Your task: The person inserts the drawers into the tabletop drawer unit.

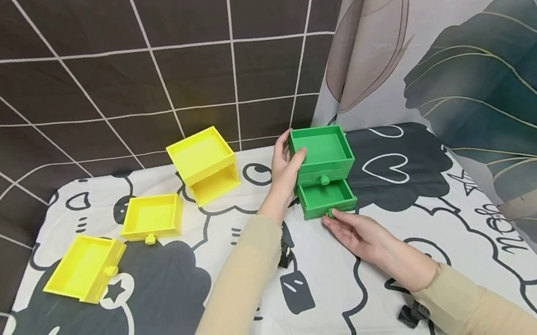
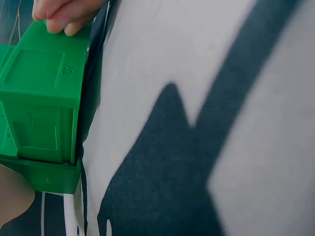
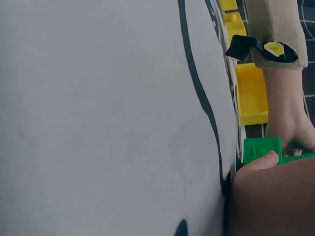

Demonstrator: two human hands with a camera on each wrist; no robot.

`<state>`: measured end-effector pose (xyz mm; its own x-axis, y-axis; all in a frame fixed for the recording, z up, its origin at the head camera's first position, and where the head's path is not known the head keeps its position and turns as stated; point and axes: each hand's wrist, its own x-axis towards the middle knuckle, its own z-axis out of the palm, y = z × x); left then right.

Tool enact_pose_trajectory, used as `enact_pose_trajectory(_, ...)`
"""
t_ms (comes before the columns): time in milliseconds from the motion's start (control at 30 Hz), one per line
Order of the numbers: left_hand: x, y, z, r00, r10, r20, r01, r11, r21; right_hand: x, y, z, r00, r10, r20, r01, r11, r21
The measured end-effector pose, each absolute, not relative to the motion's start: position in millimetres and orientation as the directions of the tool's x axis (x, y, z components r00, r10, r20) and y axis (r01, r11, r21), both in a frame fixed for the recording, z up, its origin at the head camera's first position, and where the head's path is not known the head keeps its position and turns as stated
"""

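Note:
In the head view, a small green drawer cabinet [image 1: 323,146] stands upright at the back right, with a shallow open tray on top. Its lower green drawer [image 1: 325,197] sticks out at the front. My left hand [image 1: 283,168] grips the cabinet's left side, its thumb over the top edge. With my right hand [image 1: 361,234] I pinch the knob of the lower drawer. The left wrist view catches the cabinet's side [image 2: 42,73] close up, with fingertips on it. In the right wrist view, my right hand covers most of the drawer front [image 3: 262,147].
Left of the green cabinet stands a yellow cabinet shell [image 1: 204,164] with an open front. Two yellow drawers [image 1: 151,215] lie apart from it on the patterned cloth [image 1: 239,250]. A dark gridded curtain [image 1: 195,75] hangs behind, and a leaf-print curtain [image 1: 501,74] at the right.

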<state>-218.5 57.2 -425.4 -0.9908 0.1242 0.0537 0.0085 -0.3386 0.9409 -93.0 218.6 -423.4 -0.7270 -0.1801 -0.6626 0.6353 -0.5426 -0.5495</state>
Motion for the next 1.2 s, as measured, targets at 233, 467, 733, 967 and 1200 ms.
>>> enact_pose_trajectory(233, -218.1, 56.6, -425.6, -0.990, 0.134, 0.050, 0.001, -0.345, 0.939, -97.9, 214.7, -423.2, -0.731, -0.180, -0.658, 0.627, -0.556, -0.545)
enact_pose_trajectory(467, -219.0, 56.8, -426.1, -0.990, 0.132, 0.055, 0.006, -0.348, 0.937, -106.6, 210.7, -421.6, -0.733, -0.173, -0.657, 0.617, -0.576, -0.536)
enact_pose_trajectory(733, -218.0, 56.7, -425.5, -0.989, 0.138, 0.047, -0.003, -0.348, 0.938, -116.9, 209.2, -420.8, -0.729, -0.182, -0.660, 0.613, -0.602, -0.512)
enact_pose_trajectory(967, -219.9, 57.2, -427.1, -0.989, 0.138, 0.053, 0.003, -0.343, 0.939, -124.4, 208.1, -421.0, -0.716, -0.173, -0.676, 0.615, -0.614, -0.494)
enact_pose_trajectory(1200, -220.4, 57.3, -427.7, -0.990, 0.130, 0.049, 0.002, -0.340, 0.940, -129.6, 206.6, -419.8, -0.713, -0.151, -0.684, 0.608, -0.619, -0.497)
